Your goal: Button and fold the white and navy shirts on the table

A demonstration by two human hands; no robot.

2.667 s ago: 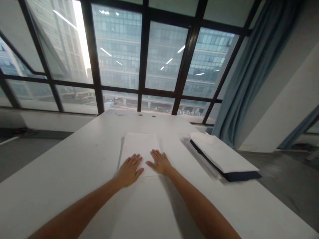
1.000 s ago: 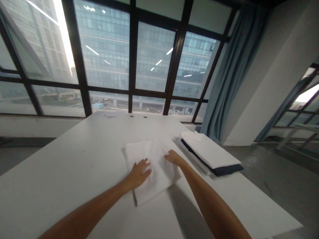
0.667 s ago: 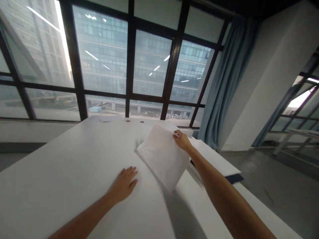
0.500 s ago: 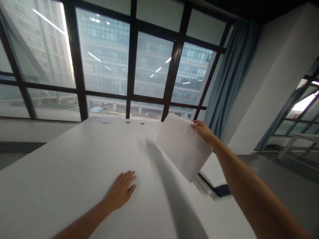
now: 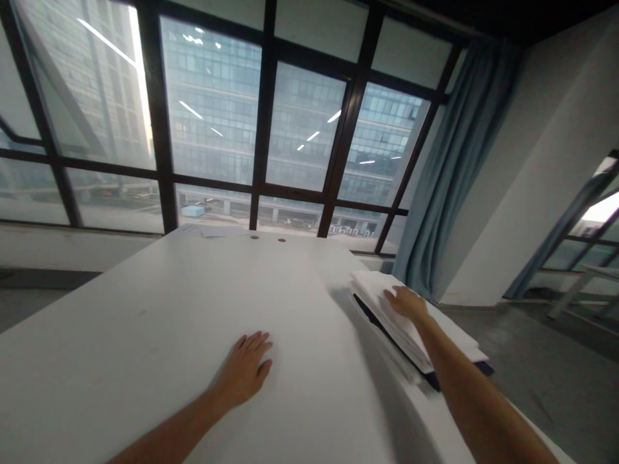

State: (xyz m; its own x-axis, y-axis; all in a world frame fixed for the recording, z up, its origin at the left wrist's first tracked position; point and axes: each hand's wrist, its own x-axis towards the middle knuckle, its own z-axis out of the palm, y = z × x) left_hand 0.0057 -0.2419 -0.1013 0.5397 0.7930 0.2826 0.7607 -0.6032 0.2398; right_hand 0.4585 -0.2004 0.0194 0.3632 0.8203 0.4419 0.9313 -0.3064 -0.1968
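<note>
My left hand (image 5: pixel 247 367) lies palm down on the white table (image 5: pixel 271 296), fingers stretched out and holding nothing. Over to the right, my right hand (image 5: pixel 406 303) rests on top of a stack of white paper (image 5: pixel 372 287), its fingers apart on the upper sheet. A dark blue layer (image 5: pixel 432 380), like a folder or cover, shows under the white sheets, with more pale sheets below it. My right forearm hides part of the stack's near side.
Loose white papers (image 5: pixel 217 231) lie at the table's far left end, near two round holes in the top. Behind are large dark-framed windows (image 5: pixel 210 103) and a blue curtain (image 5: pixel 435 206). Another table (image 5: pixel 594 274) stands at the far right.
My right hand has brought the raised white sheet down to the right onto the stack. My left hand stays at the same spot on the table. The view has shifted slightly.
</note>
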